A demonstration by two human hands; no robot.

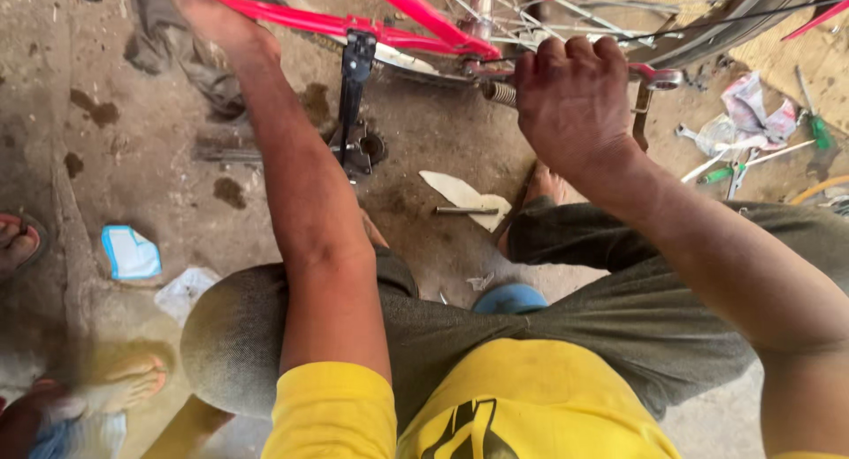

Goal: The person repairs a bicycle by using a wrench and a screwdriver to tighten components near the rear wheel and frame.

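On the dirt floor, squatting behind the bike:
Right hand (573, 101): curling knuckles-up around the handle of a wrench (656, 75), fingers pressed together in a closed fist, fingertips hidden underneath.
Wrench: lying roughly level, long axis running left to right, ring end poking out just right of the fist, near the rear hub and a small coil spring (500, 92).
Left hand (212, 17): reaching up and left onto the red frame tube (292, 19), palm over the tube; fingers cut off by the top edge, so cannot tell whether gripping or just bracing.
Key relation: wrench sitting inside the right fist and pointing away to the right; right hand on it, left hand well apart along the frame.
Frame: red tubes slanting down toward the hub, spokes and tyre (707, 34) showing top right.
Kickstand (354, 87): black, hanging down from the frame between the two forearms, foot resting on the ground.
Floor bits: steel rod (466, 210) lying on a pale scrap below the hub; green-handled screwdrivers (818, 127) and rags lying far right, out of reach of either hand.
Others: bare feet and a sandal at the left edge, not involved.
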